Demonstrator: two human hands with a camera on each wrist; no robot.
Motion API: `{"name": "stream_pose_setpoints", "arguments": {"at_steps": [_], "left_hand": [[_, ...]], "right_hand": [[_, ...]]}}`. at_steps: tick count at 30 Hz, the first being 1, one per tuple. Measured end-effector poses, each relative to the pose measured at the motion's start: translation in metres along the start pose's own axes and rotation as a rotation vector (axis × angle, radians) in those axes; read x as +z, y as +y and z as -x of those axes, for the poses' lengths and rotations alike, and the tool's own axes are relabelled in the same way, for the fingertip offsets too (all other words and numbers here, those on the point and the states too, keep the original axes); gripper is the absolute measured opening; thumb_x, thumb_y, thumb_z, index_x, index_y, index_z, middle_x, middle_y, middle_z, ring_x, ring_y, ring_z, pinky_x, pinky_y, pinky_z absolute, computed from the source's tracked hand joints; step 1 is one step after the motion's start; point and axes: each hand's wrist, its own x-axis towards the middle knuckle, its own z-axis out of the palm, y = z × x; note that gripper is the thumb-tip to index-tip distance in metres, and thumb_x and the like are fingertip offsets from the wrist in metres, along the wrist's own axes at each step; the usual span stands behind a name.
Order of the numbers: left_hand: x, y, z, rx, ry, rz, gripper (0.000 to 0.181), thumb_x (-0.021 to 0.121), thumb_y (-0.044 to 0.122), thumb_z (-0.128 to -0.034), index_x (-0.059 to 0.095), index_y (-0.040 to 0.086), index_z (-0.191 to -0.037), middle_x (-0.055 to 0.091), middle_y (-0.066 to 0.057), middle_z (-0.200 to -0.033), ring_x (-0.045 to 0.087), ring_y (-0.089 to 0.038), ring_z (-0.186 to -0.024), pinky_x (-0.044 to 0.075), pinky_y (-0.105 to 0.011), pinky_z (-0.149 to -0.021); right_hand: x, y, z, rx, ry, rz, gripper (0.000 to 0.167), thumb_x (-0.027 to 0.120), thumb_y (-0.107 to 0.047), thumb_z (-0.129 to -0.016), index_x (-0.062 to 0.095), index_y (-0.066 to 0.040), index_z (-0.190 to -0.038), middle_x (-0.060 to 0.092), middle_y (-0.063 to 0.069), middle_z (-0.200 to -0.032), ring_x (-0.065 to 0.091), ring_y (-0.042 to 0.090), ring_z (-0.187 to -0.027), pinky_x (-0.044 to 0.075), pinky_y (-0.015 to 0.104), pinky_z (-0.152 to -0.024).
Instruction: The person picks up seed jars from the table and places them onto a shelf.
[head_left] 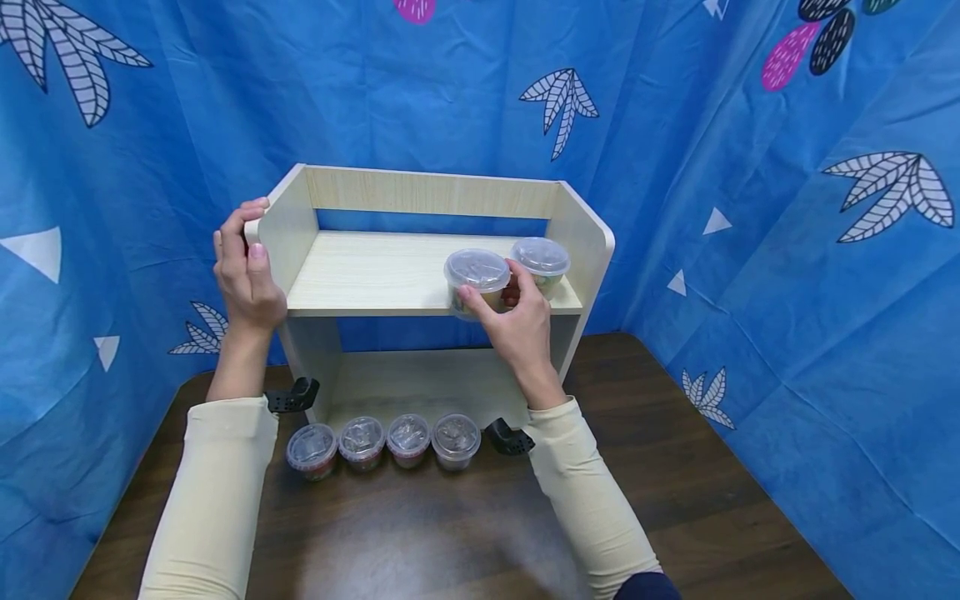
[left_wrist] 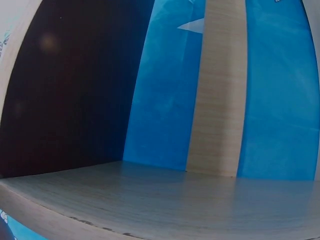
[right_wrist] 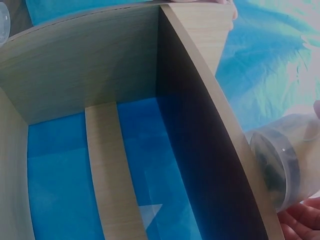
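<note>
A small pale wooden two-tier shelf (head_left: 375, 271) stands on the table. My left hand (head_left: 247, 275) grips the front edge of its left side panel. My right hand (head_left: 517, 321) pinches a lidded clear plastic cup (head_left: 477, 271) between thumb and fingers, at the front edge of the upper board. Yellowish contents show through that cup, which also appears in the right wrist view (right_wrist: 280, 165). Just right of it, a second lidded cup (head_left: 542, 257) sits on the upper board. In the left wrist view only the shelf's lower compartment (left_wrist: 165, 200) shows, neither hand.
Several smaller lidded cups, among them a leftmost one (head_left: 312, 450) with reddish contents and a rightmost one (head_left: 455, 440), stand in a row before the shelf on the dark wooden table (head_left: 420, 533). Blue patterned cloth (head_left: 450, 92) hangs behind and at both sides.
</note>
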Motion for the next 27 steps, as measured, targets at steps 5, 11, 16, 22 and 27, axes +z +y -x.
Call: {"name": "stream_pose_setpoints", "arguments": {"at_steps": [5,11,16,22,27], "left_hand": [[-0.0030,-0.0093,0.0010,-0.002,-0.007,-0.002,0.057,0.033,0.032,-0.0857,0.054,-0.003,-0.125,0.060,-0.002,-0.134,0.050,-0.015,-0.117,0.042,-0.018,-0.089],[-0.0036,-0.0078,0.0009,-0.002,-0.020,-0.004,0.057,0.033,0.032,-0.0856,0.053,-0.003,-0.126,0.060,-0.002,-0.135,0.049,-0.014,-0.118,0.042,-0.017,-0.089],[-0.0020,-0.0070,0.0009,-0.005,-0.018,-0.009,0.054,0.033,0.026,-0.0851,0.052,-0.005,-0.126,0.060,-0.008,-0.134,0.049,-0.013,-0.118,0.041,-0.017,-0.091],[-0.0015,-0.0084,0.0007,0.001,-0.008,-0.015,0.055,0.033,0.027,-0.0853,0.053,-0.005,-0.125,0.060,-0.008,-0.133,0.050,-0.021,-0.117,0.042,-0.022,-0.092],[-0.0022,-0.0095,0.0005,0.010,-0.009,-0.008,0.057,0.033,0.032,-0.0856,0.054,-0.004,-0.125,0.061,-0.004,-0.133,0.051,-0.023,-0.117,0.043,-0.023,-0.091]], "right_hand": [[0.0010,-0.0024,-0.0015,0.025,-0.006,-0.005,0.071,0.078,-0.038,-0.081,0.053,-0.002,-0.136,0.065,0.014,-0.109,0.059,0.025,-0.093,0.049,0.038,-0.082],[0.0016,-0.0026,-0.0026,0.031,-0.017,0.005,0.069,0.077,-0.038,-0.082,0.053,-0.002,-0.136,0.066,0.014,-0.110,0.061,0.025,-0.094,0.050,0.039,-0.084],[0.0019,-0.0037,-0.0040,0.037,-0.029,0.023,0.068,0.076,-0.039,-0.083,0.053,-0.002,-0.136,0.066,0.014,-0.112,0.062,0.025,-0.096,0.051,0.039,-0.085],[0.0039,-0.0049,-0.0067,0.041,-0.041,0.037,0.067,0.076,-0.040,-0.084,0.054,-0.003,-0.136,0.067,0.014,-0.112,0.064,0.024,-0.096,0.052,0.038,-0.085],[0.0050,-0.0065,-0.0091,0.049,-0.056,0.038,0.068,0.075,-0.040,-0.084,0.053,-0.002,-0.136,0.067,0.014,-0.112,0.064,0.023,-0.096,0.052,0.038,-0.086]]}}
